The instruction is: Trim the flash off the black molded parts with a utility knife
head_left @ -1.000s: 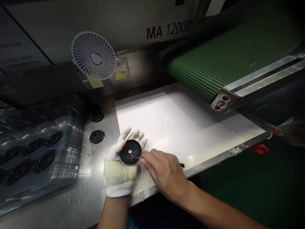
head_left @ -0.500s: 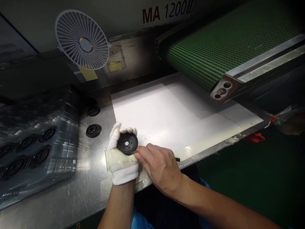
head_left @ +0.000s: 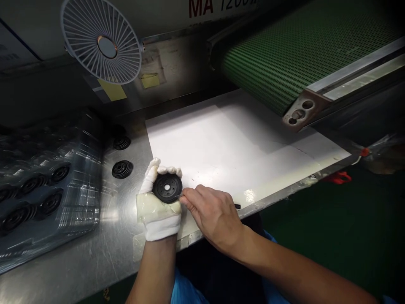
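My left hand [head_left: 160, 202], in a white glove with pale tape round the palm, is closed round a black wheel-shaped part [head_left: 167, 187] with a centre hole and a ring of smaller holes. Bare, my right hand [head_left: 213, 209] pinches a slim tool; its fine metal tip [head_left: 180, 195] meets the wheel's lower right rim. A black end [head_left: 237, 207] sticks out behind the hand, apparently the same tool's handle. Most of the tool is hidden by the fingers. Similar black parts [head_left: 122, 169] stand on the metal table left of the glove.
White sheet [head_left: 202, 139] covers much of the metal table [head_left: 117, 236]. On the left, a clear plastic tray [head_left: 79, 207] holds several black parts. A green conveyor belt [head_left: 272, 63] overhangs the back right, and a white fan [head_left: 104, 46] stands at the back left.
The view has tilted slightly, so most things sit a little higher in the picture. Both hands keep their hold, and the tool's tip stays at the wheel's rim.
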Available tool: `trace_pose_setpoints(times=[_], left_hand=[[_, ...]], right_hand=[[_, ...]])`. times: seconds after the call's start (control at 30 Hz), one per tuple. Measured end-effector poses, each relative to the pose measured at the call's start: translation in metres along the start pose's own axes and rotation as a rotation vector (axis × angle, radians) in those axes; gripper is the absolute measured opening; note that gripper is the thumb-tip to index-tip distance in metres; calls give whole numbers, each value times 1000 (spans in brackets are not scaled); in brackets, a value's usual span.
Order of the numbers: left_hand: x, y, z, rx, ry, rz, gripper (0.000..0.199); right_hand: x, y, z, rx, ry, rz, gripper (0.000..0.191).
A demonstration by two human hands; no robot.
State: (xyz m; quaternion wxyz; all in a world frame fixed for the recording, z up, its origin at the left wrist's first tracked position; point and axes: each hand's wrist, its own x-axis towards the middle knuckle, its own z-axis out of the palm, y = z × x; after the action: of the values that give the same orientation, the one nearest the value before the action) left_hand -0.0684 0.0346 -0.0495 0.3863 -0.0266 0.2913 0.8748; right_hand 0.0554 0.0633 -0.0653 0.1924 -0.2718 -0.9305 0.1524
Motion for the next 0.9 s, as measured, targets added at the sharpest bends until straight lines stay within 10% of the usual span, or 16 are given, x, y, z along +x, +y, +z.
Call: trace_pose_setpoints(times=[0.23, 0.6, 0.9], left_hand=[[-6, 13, -3, 142, -99, -246, 33], [0, 1, 0, 2, 45, -9, 10], [-5, 12, 1, 126, -65, -148, 22]], right_hand=[[2, 7, -2, 11, 19, -10, 34], [-2, -5, 1, 4, -2, -10, 32], [0, 8, -4, -5, 32, 29, 35]])
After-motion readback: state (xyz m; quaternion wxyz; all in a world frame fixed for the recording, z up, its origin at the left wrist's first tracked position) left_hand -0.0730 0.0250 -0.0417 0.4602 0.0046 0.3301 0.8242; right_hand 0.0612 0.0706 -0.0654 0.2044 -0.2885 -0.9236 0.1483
